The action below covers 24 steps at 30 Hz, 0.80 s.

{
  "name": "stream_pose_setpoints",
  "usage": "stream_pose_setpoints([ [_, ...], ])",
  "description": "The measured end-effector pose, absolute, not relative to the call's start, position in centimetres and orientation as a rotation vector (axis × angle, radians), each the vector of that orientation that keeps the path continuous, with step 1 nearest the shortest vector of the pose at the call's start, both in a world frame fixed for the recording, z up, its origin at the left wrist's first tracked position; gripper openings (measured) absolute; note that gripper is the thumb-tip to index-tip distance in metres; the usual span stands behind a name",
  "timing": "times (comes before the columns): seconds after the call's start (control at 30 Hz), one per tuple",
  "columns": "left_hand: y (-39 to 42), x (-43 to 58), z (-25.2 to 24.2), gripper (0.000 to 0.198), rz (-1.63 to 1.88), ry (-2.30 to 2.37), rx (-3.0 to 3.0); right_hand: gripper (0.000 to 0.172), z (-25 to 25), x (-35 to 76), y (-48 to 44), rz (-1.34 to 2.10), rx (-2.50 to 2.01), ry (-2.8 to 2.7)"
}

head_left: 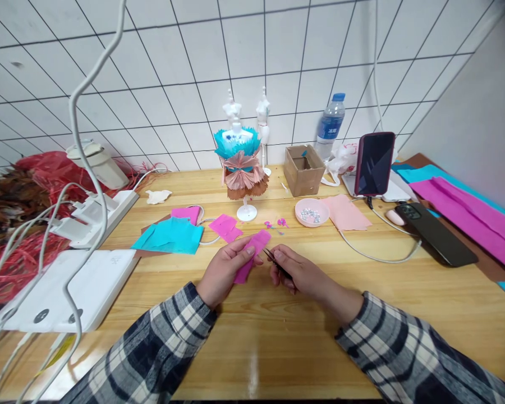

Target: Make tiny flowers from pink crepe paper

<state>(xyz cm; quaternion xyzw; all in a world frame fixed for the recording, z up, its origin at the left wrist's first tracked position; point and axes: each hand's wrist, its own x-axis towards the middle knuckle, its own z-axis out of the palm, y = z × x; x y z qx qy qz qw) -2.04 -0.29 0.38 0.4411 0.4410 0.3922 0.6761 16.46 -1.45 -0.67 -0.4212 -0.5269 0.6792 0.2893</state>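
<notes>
My left hand [227,269] is closed on a folded strip of magenta crepe paper [253,253], thumb on top, just above the wooden table [278,336]. My right hand [297,274] pinches thin dark tweezers [273,259] whose tips point at the strip's right edge. Beyond the hands stands a small white mannequin [239,163] on a round base, dressed in a teal and pink paper skirt. A second bare mannequin [263,120] stands behind it.
Teal paper [170,235] and magenta scraps [225,225] lie left of the base. A pink dish of beads [312,212], a pink sheet [345,212], a cardboard box [303,169], a water bottle [330,124], a propped phone [374,163], another phone [435,233]. White devices and cables at left.
</notes>
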Motion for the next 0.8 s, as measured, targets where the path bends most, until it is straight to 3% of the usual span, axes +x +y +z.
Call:
stream_pose_setpoints([
  [0.8, -0.49, -1.65, 0.70, 0.039, 0.872, 0.940, 1.020, 0.030, -0.08, 16.48, -1.71, 1.808, -1.177, -1.397],
])
